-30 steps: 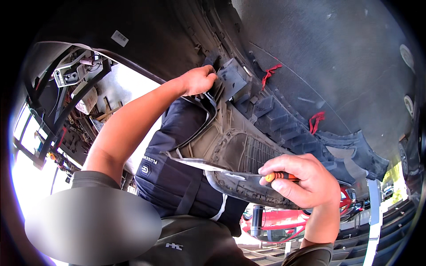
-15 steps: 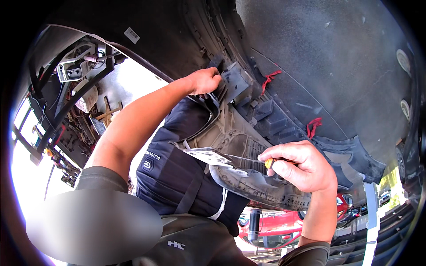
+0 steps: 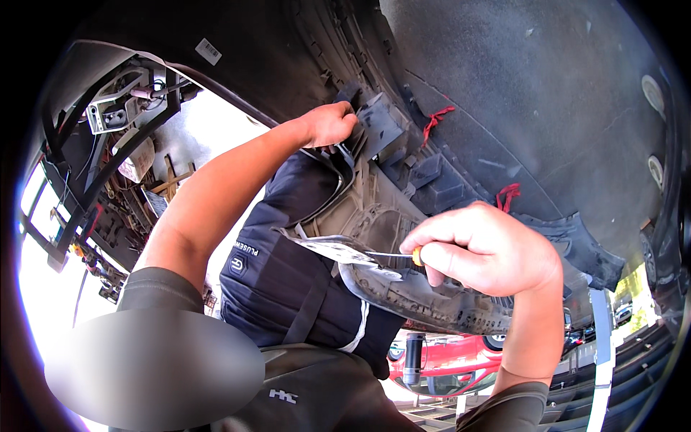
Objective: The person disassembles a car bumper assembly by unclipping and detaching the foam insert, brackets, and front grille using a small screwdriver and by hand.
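My left hand (image 3: 330,127) is closed on the upper end of a dirty plastic car part (image 3: 345,209) with a grille section, beside a dark box-shaped piece (image 3: 378,126). My right hand (image 3: 482,252) grips a screwdriver (image 3: 417,255) with a yellow-orange handle, mostly hidden in my fingers. Its thin shaft points left to a pale, grimy flap (image 3: 327,246) along the part's near edge; whether the tip touches it, I cannot tell. A dark navy padded cloth (image 3: 266,281) with straps lies against the part, below my left hand.
A large dark panel (image 3: 533,108) carries red ties (image 3: 507,196) and plastic trim (image 3: 583,245). A black frame with cluttered parts (image 3: 115,115) is at the left. A red car (image 3: 446,371) shows beyond the part at the bottom, near a pale post (image 3: 601,360) and dark slatted railing.
My right hand has risen with the screwdriver, its fingers shifting left and covering more of the handle. My left hand stays on the part with only slight movement.
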Demonstrator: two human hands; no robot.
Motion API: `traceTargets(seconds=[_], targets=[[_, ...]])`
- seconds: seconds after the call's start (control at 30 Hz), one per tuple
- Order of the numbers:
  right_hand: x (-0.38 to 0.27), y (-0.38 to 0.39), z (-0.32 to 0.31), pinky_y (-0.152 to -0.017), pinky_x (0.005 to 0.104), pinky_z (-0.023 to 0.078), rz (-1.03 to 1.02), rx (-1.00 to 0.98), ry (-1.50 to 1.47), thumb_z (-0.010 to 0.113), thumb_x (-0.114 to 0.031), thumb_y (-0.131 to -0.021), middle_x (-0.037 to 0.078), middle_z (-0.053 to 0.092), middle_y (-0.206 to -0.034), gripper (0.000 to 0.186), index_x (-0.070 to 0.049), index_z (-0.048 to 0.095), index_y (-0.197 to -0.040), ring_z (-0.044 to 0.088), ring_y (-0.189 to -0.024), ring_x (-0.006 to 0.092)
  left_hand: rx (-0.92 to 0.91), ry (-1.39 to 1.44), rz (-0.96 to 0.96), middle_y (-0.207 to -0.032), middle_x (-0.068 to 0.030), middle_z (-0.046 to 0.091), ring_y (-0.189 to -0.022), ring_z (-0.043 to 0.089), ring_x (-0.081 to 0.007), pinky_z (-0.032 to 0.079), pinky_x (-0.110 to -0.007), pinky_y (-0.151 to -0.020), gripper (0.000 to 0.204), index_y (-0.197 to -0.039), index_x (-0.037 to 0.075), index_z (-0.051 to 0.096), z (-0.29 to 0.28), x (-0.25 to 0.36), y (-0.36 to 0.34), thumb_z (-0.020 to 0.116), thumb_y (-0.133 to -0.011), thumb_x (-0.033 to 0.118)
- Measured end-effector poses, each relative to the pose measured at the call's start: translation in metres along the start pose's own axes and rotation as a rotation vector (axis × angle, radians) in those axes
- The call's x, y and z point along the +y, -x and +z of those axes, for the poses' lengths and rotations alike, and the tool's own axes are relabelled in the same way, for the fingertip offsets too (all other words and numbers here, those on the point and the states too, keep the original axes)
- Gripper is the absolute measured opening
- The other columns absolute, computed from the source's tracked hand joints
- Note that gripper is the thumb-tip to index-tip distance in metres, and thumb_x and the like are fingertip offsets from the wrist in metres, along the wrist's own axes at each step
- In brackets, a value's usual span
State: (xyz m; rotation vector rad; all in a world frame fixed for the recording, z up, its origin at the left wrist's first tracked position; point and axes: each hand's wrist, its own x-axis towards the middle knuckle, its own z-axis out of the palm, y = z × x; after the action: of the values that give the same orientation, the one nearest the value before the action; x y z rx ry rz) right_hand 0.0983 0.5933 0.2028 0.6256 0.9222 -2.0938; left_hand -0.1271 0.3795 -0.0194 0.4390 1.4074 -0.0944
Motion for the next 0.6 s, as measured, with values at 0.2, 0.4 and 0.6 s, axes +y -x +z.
traceTargets(seconds=[0.2,0.4,0.6], targets=[[-0.009,-0.015,0.029,-0.080,0.0412,0.057,0.025,0.002,0.034,0.058,-0.017,-0.105,0.019,0.073,-0.090,0.026,0.004,0.072,-0.108,0.071,-0.082,0.0286,0.011,-0.006,0.013,-0.090,-0.0140,0.069,-0.063,0.069,-0.0229,0.056,-0.039,-0.058,0.040,-0.128,0.003,0.064,-0.001,-0.003,-0.003,0.047,-0.106,0.033],[-0.001,0.003,0.067,-0.067,0.0273,0.049,0.174,0.130,-0.287,0.056,-0.015,-0.111,0.001,0.066,-0.083,0.023,0.002,0.069,-0.119,0.057,-0.074,0.0059,0.050,-0.063,0.047,-0.093,-0.0175,0.071,-0.068,0.070,-0.0258,0.057,-0.042,-0.066,0.043,-0.129,0.000,0.063,0.000,-0.002,-0.008,0.048,-0.106,0.033],[0.002,0.011,0.105,-0.056,0.0217,0.044,0.205,0.203,-0.406,0.055,-0.020,-0.114,0.001,0.067,-0.090,0.030,0.001,0.063,-0.135,0.051,-0.064,0.0021,0.028,-0.153,0.049,-0.131,-0.0290,0.071,-0.129,0.066,-0.0427,0.050,-0.048,-0.109,0.054,-0.136,0.000,0.064,0.000,-0.010,-0.014,0.047,-0.104,0.039]])
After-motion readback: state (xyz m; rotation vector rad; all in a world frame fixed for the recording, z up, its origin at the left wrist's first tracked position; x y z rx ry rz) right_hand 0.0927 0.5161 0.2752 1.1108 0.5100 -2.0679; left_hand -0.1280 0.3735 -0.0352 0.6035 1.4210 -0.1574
